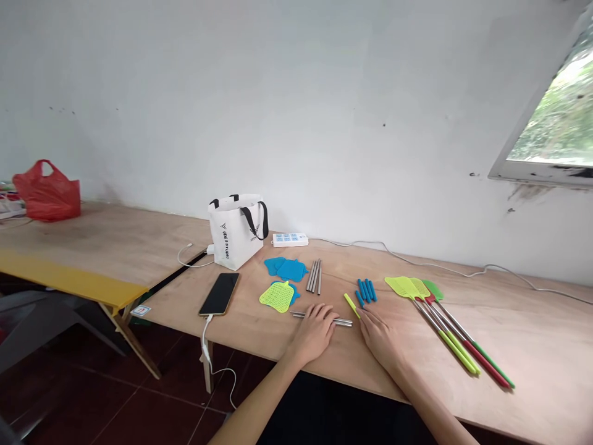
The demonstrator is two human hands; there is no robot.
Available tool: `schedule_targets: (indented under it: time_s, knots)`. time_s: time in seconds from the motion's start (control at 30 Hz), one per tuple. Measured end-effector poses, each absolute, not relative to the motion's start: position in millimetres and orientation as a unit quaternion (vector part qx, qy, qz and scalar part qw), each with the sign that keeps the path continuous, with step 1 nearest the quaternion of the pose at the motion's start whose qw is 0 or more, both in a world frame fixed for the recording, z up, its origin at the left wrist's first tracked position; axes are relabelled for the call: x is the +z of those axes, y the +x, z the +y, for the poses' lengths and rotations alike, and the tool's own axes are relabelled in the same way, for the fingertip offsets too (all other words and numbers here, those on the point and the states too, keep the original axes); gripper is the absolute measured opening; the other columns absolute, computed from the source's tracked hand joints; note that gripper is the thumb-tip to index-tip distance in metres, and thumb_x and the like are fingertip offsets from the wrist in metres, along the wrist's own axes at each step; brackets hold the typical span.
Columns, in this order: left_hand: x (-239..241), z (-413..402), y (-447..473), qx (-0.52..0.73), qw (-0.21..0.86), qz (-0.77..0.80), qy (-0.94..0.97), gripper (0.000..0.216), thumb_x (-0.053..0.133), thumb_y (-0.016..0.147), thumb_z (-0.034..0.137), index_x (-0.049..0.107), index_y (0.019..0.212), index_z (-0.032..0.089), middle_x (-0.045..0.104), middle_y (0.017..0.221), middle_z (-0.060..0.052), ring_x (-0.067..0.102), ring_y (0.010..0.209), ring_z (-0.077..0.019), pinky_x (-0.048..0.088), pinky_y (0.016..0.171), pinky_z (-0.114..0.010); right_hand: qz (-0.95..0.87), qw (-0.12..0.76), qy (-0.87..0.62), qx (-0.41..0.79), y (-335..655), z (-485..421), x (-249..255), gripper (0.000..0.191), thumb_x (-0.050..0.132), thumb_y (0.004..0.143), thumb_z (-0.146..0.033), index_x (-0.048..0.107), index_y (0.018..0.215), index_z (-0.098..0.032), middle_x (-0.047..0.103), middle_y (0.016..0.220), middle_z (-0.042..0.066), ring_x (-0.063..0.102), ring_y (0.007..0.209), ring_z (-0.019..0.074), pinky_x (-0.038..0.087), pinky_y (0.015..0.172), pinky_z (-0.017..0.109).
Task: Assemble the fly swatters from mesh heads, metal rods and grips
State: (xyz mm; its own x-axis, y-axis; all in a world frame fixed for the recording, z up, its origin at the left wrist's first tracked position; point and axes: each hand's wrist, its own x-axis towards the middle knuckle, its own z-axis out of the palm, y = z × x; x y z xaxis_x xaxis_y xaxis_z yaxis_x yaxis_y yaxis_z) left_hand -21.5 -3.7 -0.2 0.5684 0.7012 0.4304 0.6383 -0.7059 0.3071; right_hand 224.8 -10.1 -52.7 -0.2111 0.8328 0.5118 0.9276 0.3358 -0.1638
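My left hand (pixel 316 330) lies over some thin metal tubes (pixel 343 322) near the table's front edge, fingers curled on them. The tube ends stick out on both sides of it. Fingers of my right hand (pixel 378 334) are closed at the lower end of a yellow-green handle sleeve (pixel 351 303); the fingertips are partly hidden. Just beyond that hand lie several blue handle sleeves (pixel 367 290). A yellow-green fly swatter head (pixel 278 296) rests partly on a blue one, left of my left hand. Behind are more blue swatter heads (pixel 291 270) and several metal tubes (pixel 314 276).
Several assembled fly swatters (pixel 445 324) lie at the right. A phone (pixel 220 293) with a charging cable, a white bag (pixel 236 232) and a power strip (pixel 290 240) are at the left and back. A red plastic bag (pixel 49 194) stands on the far-left table.
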Motion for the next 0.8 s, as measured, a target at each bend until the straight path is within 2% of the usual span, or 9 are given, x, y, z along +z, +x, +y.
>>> schedule_targets:
  time_s: [0.17,0.27,0.4,0.67,0.8]
  knots:
    - [-1.7,-3.2,-20.7,0.271,0.050,0.377,0.884,0.030,0.039,0.104,0.023,0.059,0.126,0.026,0.059,0.136,-0.006,0.050,0.129,-0.0246,0.039,0.111,-0.045,-0.762,0.339,-0.550,-0.046,233.3,-38.9,-53.2,0.039,0.038,0.101,-0.029,0.065,0.129,-0.025,0.067,0.130,0.008,0.062,0.122,0.0245,0.052,0.104,0.043]
    - [-1.9,-3.1,-20.5,0.269,0.044,0.381,0.883,0.028,0.041,0.104,0.023,0.059,0.125,0.026,0.059,0.136,-0.006,0.050,0.129,-0.0242,0.038,0.112,-0.044,-0.743,0.361,-0.562,-0.031,231.2,-42.0,-45.7,0.041,0.040,0.099,-0.030,0.064,0.132,-0.030,0.062,0.138,0.006,0.061,0.125,0.0246,0.052,0.104,0.043]
    - [-2.1,-3.0,-21.0,0.271,0.046,0.381,0.882,0.027,0.042,0.104,0.023,0.059,0.125,0.026,0.059,0.135,-0.005,0.050,0.128,-0.0236,0.038,0.112,-0.043,-0.741,0.353,-0.570,0.009,227.9,-35.9,-41.2,0.043,0.042,0.098,-0.033,0.060,0.137,-0.033,0.059,0.143,0.004,0.058,0.129,0.0248,0.049,0.108,0.046]
    - [1.1,-4.6,-21.6,0.274,0.061,0.374,0.884,0.024,0.044,0.103,0.021,0.056,0.123,0.025,0.058,0.134,-0.005,0.049,0.129,-0.0228,0.036,0.111,-0.041,-0.741,0.349,-0.572,0.038,230.4,-43.6,-40.1,0.044,0.035,0.099,-0.030,0.058,0.137,-0.031,0.058,0.143,0.003,0.056,0.131,0.0214,0.047,0.109,0.042]
    - [5.0,-4.9,-22.0,0.280,0.092,0.387,0.874,0.011,0.050,0.101,0.020,0.054,0.110,0.024,0.062,0.118,-0.003,0.055,0.117,-0.0212,0.040,0.105,-0.038,-0.728,0.332,-0.600,0.011,227.4,-46.9,-31.6,0.037,0.040,0.100,-0.037,0.060,0.130,-0.030,0.066,0.133,0.005,0.062,0.122,0.0254,0.048,0.103,0.047]
